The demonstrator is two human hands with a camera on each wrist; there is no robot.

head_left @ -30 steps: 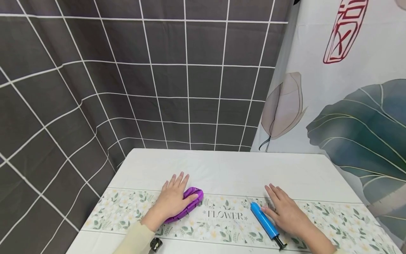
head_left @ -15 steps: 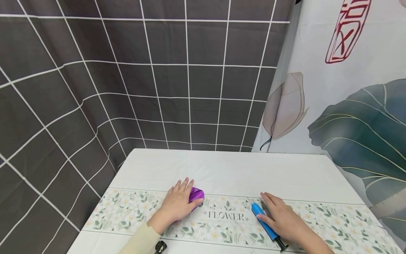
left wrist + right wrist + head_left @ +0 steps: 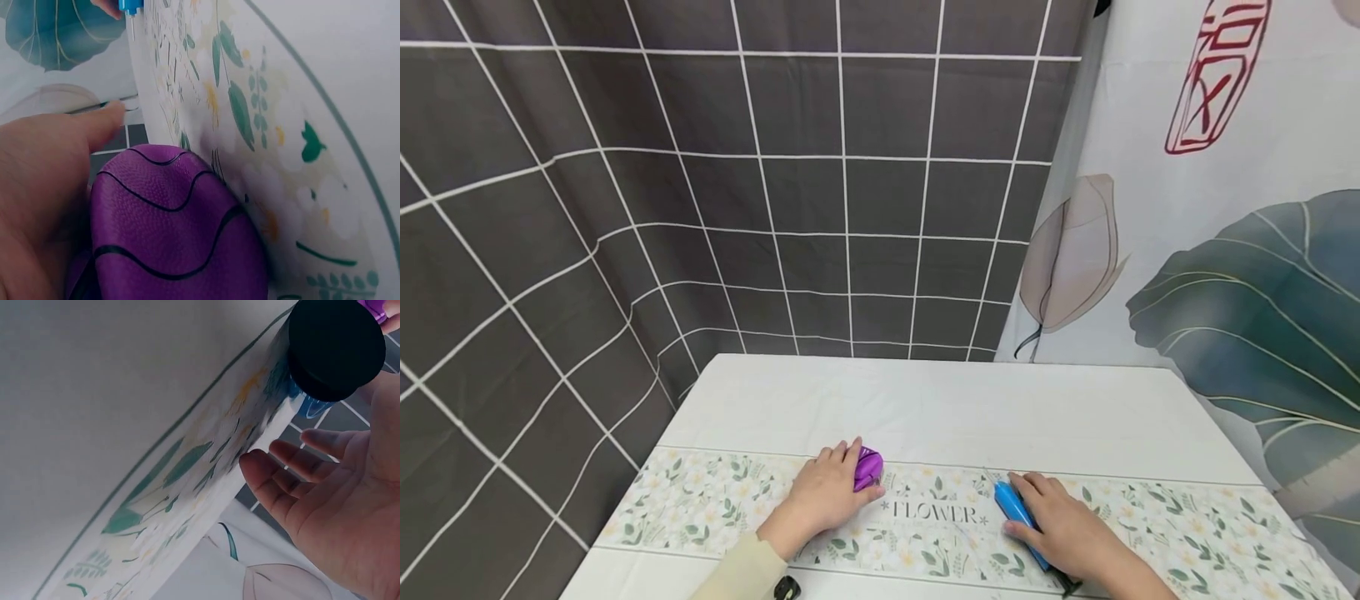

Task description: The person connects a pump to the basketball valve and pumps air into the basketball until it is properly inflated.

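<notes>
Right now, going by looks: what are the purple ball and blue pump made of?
Purple ball: rubber or synthetic leather, probably; soft sheen, pebbled grain up close.
Blue pump: likely plastic; smooth, evenly coloured barrel. Its black end looks matte, perhaps plastic too; too dark to be sure.

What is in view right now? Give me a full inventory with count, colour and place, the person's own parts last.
purple item (looks like a soft, deflated ball): 1, purple with black lines, on the table cover by the left hand
hand pump: 1, blue with black end, on the table cover by the right hand
table cover: 1, white with floral band and "FLOWER", under both
grid curtain: 1, dark grey with white lines, behind and left
printed curtain: 1, white with leaves and red mark, back right
small black object: 1, black, by the sleeve, unclear
sleeve: 1, pale yellow, left forearm
left hand: 1, bare, over the purple item
right hand: 1, bare, over the pump
</notes>
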